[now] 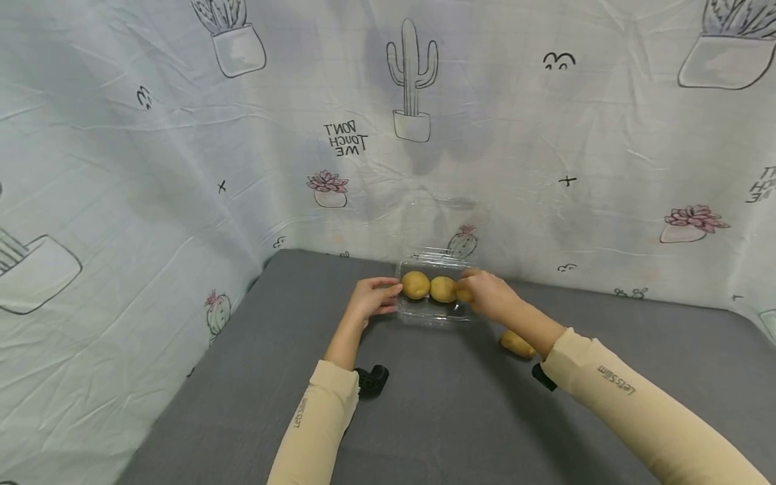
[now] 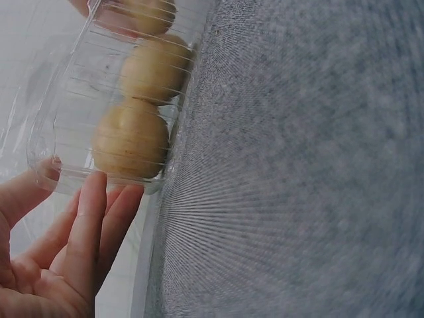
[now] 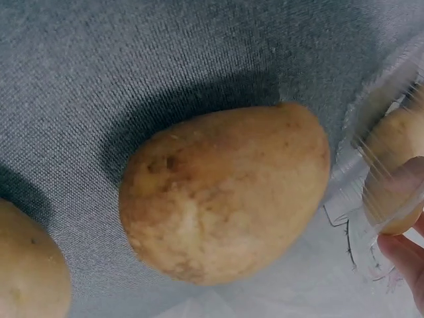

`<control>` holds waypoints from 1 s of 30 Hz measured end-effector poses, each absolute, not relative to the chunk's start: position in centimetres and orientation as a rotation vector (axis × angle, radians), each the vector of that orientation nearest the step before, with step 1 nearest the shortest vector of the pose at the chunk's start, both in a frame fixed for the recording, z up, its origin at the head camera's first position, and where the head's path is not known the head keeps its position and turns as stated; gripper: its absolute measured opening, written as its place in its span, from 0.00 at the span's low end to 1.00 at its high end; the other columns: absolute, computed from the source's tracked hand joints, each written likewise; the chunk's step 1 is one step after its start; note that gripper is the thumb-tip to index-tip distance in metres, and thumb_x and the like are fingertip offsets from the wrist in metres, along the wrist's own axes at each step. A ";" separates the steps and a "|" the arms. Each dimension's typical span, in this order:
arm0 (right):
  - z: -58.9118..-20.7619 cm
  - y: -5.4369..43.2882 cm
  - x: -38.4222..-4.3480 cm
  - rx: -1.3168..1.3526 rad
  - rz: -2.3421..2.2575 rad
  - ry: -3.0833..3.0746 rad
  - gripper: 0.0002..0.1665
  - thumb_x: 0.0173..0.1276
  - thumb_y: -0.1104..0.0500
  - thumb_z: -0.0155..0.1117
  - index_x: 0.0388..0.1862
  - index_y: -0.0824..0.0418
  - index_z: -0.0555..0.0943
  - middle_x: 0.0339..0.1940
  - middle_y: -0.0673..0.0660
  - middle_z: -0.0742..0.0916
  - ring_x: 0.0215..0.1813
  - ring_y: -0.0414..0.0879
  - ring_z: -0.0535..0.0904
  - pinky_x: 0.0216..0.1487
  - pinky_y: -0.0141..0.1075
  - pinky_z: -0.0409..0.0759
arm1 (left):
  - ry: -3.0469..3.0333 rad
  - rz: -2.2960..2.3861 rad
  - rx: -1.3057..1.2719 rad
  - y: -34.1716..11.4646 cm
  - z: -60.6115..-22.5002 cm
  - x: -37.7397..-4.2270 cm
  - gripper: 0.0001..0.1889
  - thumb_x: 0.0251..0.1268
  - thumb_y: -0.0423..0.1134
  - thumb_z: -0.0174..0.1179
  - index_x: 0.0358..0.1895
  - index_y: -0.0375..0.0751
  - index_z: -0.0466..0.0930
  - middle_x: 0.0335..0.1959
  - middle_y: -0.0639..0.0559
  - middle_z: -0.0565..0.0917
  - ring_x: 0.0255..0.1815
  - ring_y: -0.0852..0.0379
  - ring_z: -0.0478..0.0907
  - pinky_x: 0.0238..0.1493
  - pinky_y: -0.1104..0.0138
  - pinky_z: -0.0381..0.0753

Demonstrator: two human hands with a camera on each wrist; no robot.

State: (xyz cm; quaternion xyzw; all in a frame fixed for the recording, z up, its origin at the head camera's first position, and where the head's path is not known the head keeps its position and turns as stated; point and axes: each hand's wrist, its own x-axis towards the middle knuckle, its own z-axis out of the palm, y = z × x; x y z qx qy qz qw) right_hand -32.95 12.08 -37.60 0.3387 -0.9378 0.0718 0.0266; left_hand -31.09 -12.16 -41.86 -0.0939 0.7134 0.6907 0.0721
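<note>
A clear plastic clamshell box lies near the back of the table, its transparent lid raised against the curtain. Two potatoes sit side by side inside. With extended fingers, my left hand touches the box's left end; the left wrist view shows thumb and fingertips against that end wall. My right hand grips a third potato at the box's right end, beside the others. Whether that potato touches the box floor is hidden.
A loose potato lies on the grey table under my right forearm. The right wrist view shows a large potato on the cloth and part of another. A patterned curtain hangs behind the table.
</note>
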 end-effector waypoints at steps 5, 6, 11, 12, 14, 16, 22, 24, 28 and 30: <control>-37.9 11.9 -33.3 1.043 0.217 -2.898 0.25 0.47 0.79 0.65 0.47 0.67 0.81 0.51 0.66 0.80 0.51 0.62 0.77 0.43 0.49 0.82 | 2.132 2.078 -0.287 -12.2 -42.0 -31.2 0.17 0.59 0.38 0.63 0.52 0.40 0.79 0.46 0.42 0.81 0.45 0.45 0.80 0.38 0.65 0.85; -38.0 11.9 -33.4 1.039 0.228 -2.890 0.25 0.47 0.79 0.65 0.47 0.67 0.80 0.50 0.66 0.80 0.50 0.62 0.77 0.43 0.48 0.82 | 2.133 2.082 -0.286 -12.2 -42.0 -31.3 0.17 0.59 0.37 0.63 0.52 0.39 0.79 0.46 0.41 0.81 0.45 0.45 0.80 0.38 0.65 0.85; -38.3 11.9 -33.6 0.997 0.318 -2.872 0.26 0.46 0.79 0.63 0.47 0.67 0.79 0.49 0.65 0.80 0.45 0.60 0.78 0.36 0.46 0.82 | 2.127 2.108 -0.270 -12.1 -42.0 -31.5 0.17 0.59 0.36 0.63 0.52 0.37 0.78 0.45 0.40 0.81 0.46 0.42 0.80 0.36 0.65 0.85; -38.4 11.9 -33.5 0.992 0.334 -2.868 0.26 0.46 0.79 0.63 0.47 0.66 0.79 0.48 0.65 0.80 0.44 0.60 0.78 0.34 0.45 0.81 | 2.124 2.110 -0.266 -12.0 -42.0 -31.5 0.17 0.59 0.36 0.63 0.52 0.37 0.78 0.46 0.40 0.81 0.46 0.42 0.80 0.37 0.65 0.85; -38.6 12.0 -33.5 0.984 0.368 -2.855 0.24 0.48 0.77 0.64 0.47 0.66 0.78 0.47 0.65 0.79 0.42 0.59 0.78 0.32 0.45 0.81 | 2.125 2.111 -0.255 -12.0 -42.0 -31.6 0.17 0.59 0.36 0.63 0.52 0.37 0.78 0.46 0.39 0.81 0.47 0.41 0.79 0.37 0.65 0.85; -38.8 12.0 -33.5 0.994 0.393 -2.830 0.21 0.51 0.73 0.66 0.46 0.66 0.78 0.46 0.65 0.79 0.41 0.58 0.78 0.33 0.46 0.81 | 2.130 2.109 -0.252 -12.0 -42.0 -31.6 0.17 0.59 0.36 0.63 0.52 0.36 0.78 0.47 0.39 0.81 0.47 0.41 0.79 0.37 0.65 0.85; -39.2 12.1 -33.7 0.991 0.467 -2.778 0.15 0.58 0.66 0.67 0.44 0.67 0.77 0.46 0.68 0.77 0.42 0.60 0.78 0.38 0.50 0.81 | 2.142 2.110 -0.262 -12.0 -42.0 -31.8 0.17 0.59 0.35 0.63 0.52 0.36 0.79 0.45 0.38 0.82 0.47 0.41 0.80 0.36 0.66 0.85; -39.4 12.1 -33.8 0.957 0.471 -2.782 0.18 0.57 0.66 0.68 0.45 0.68 0.75 0.45 0.69 0.76 0.42 0.60 0.78 0.38 0.49 0.81 | 2.149 2.113 -0.255 -11.9 -42.0 -31.8 0.17 0.59 0.34 0.63 0.52 0.35 0.79 0.45 0.37 0.82 0.46 0.41 0.80 0.35 0.67 0.85; -39.3 12.1 -33.9 0.897 0.437 -2.796 0.23 0.53 0.66 0.71 0.48 0.70 0.74 0.43 0.68 0.79 0.43 0.59 0.78 0.39 0.48 0.81 | 2.157 2.115 -0.242 -11.9 -41.9 -31.8 0.17 0.59 0.34 0.63 0.52 0.35 0.79 0.45 0.36 0.82 0.45 0.42 0.80 0.35 0.67 0.85; -39.2 12.1 -34.0 0.876 0.421 -2.812 0.24 0.53 0.66 0.71 0.48 0.70 0.75 0.44 0.67 0.80 0.44 0.59 0.78 0.40 0.49 0.81 | 2.163 2.111 -0.238 -11.9 -41.8 -31.8 0.17 0.59 0.34 0.62 0.52 0.35 0.79 0.46 0.36 0.81 0.45 0.42 0.80 0.34 0.67 0.85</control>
